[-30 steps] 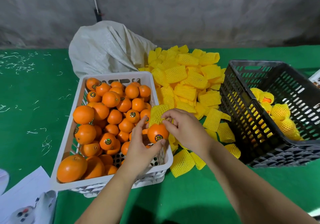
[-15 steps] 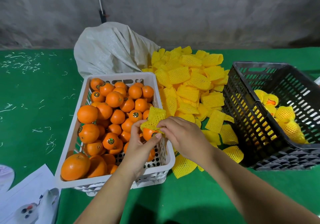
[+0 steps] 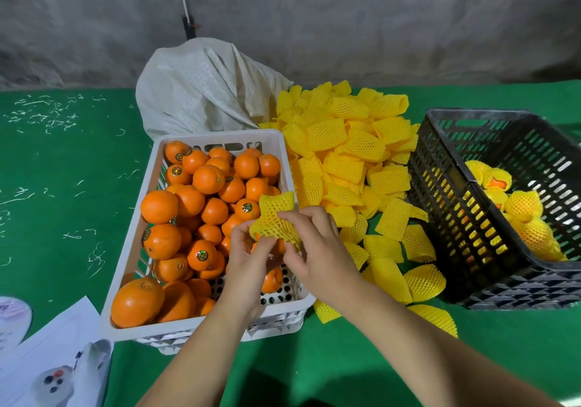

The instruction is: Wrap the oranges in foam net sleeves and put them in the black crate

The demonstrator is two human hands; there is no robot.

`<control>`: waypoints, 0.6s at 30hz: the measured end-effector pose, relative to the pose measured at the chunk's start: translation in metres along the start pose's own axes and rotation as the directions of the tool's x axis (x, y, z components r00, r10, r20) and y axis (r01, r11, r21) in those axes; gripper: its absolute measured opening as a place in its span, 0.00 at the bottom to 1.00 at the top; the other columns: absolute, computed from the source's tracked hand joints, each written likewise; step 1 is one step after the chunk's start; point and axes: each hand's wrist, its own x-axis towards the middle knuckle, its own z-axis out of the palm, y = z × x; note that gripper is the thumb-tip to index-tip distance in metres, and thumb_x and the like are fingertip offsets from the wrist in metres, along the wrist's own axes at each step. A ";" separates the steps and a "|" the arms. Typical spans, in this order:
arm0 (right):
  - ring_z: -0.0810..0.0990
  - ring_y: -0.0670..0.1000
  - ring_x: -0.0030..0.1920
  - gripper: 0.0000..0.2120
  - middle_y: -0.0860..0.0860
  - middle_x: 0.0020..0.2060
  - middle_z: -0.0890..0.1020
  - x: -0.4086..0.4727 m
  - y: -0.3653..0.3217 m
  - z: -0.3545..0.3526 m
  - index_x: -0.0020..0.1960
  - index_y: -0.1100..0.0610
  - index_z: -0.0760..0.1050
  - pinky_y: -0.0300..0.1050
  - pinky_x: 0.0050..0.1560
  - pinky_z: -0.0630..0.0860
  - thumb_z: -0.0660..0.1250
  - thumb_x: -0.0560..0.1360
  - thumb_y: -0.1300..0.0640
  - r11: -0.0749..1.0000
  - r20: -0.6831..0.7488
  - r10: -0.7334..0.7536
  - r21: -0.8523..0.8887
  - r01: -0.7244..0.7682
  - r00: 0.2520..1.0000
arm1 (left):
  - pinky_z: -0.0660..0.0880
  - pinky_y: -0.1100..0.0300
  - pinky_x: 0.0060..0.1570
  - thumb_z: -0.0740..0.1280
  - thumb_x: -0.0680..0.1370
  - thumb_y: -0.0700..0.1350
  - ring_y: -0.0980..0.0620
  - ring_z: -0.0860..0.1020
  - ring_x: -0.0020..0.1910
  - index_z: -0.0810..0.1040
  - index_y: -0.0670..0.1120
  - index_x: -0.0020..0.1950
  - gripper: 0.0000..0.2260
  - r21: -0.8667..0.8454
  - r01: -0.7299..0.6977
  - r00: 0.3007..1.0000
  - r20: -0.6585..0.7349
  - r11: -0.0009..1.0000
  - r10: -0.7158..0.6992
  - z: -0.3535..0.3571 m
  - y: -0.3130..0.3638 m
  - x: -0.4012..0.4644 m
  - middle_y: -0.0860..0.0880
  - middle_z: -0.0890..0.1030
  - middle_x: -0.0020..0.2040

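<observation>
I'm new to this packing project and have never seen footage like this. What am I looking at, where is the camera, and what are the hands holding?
There is no machine here. A person wears one wide-angle camera on the head, looking forward and down, so you see their own two arms from above.

On the green table stands a white crate full of bare oranges. To its right lies a pile of yellow foam net sleeves, and further right a black crate with a few wrapped oranges inside. A grey-white sack sits behind, and some papers lie at the bottom left.

Over the white crate, the left hand and right hand both pinch one foam sleeve, apparently working it over an orange that is mostly hidden beneath the sleeve and fingers.
</observation>
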 end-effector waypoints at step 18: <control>0.71 0.39 0.69 0.34 0.40 0.67 0.65 0.002 -0.001 -0.001 0.76 0.36 0.65 0.36 0.56 0.79 0.74 0.74 0.46 0.849 0.024 0.160 0.506 -0.150 0.987 | 0.76 0.42 0.48 0.71 0.78 0.56 0.38 0.79 0.46 0.84 0.47 0.57 0.15 0.076 -0.087 0.989 -0.109 0.993 0.095 -0.001 0.005 -0.006 0.40 0.85 0.50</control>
